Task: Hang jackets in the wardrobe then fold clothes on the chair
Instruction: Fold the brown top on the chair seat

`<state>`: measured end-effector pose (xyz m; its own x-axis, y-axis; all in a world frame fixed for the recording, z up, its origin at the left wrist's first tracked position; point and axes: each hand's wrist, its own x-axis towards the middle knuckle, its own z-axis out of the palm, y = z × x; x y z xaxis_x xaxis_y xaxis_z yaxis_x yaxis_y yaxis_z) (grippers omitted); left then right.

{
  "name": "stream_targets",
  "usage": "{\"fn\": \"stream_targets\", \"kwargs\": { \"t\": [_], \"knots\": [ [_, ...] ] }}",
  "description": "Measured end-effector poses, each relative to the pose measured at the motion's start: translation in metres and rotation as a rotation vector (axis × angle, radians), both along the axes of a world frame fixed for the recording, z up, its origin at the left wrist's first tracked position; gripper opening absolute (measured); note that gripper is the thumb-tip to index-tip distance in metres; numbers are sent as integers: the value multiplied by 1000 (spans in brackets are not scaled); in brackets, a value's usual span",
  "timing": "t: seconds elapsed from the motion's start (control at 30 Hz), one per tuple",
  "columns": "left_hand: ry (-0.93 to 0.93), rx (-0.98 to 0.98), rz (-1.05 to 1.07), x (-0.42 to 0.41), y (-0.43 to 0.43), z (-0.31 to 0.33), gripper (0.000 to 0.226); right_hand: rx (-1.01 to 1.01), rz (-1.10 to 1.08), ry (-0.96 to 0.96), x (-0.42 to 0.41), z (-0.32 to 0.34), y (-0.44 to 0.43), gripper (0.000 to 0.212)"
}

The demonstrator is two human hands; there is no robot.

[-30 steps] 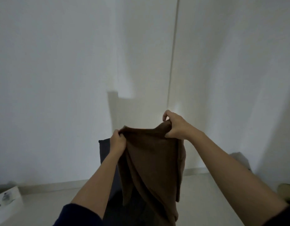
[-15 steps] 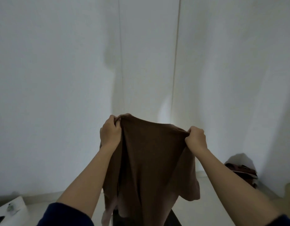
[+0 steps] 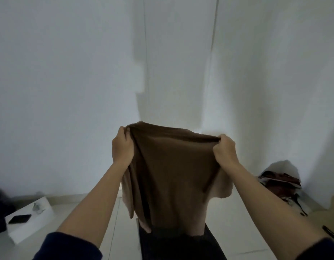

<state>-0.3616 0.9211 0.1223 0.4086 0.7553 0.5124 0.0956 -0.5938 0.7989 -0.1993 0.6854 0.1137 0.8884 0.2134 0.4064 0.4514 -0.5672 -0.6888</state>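
A brown shirt [image 3: 171,171] hangs spread out in front of me, held up by its top edge. My left hand [image 3: 122,146] grips the top left corner and my right hand [image 3: 225,150] grips the top right corner. The cloth hangs down over a dark chair [image 3: 173,244], whose seat shows below the hem. The chair's back is hidden behind the shirt.
White wardrobe doors [image 3: 181,62] and walls fill the background. A white box [image 3: 29,224] with a dark phone on it lies on the floor at left. A heap of dark red clothes [image 3: 280,182] sits by the wall at right. Pale floor tiles surround the chair.
My hands have moved apart and risen, pulling the bunched brown shirt wide open. The view has tilted so more of the floor, box and clothes heap shows.
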Motion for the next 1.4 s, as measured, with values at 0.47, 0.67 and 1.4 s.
{"fn": "stream_targets", "kwargs": {
  "t": [0.47,0.67,1.4],
  "knots": [
    [557,251,60,-92,-162,-32,23,61,130,-66,-17,-24,-170,21],
    [435,165,175,-132,-232,-78,22,57,195,-85,-43,-59,-241,23],
    [601,-267,337,-93,-125,-260,23,-146,0,294,18,-231,-158,24]
  ]
}}
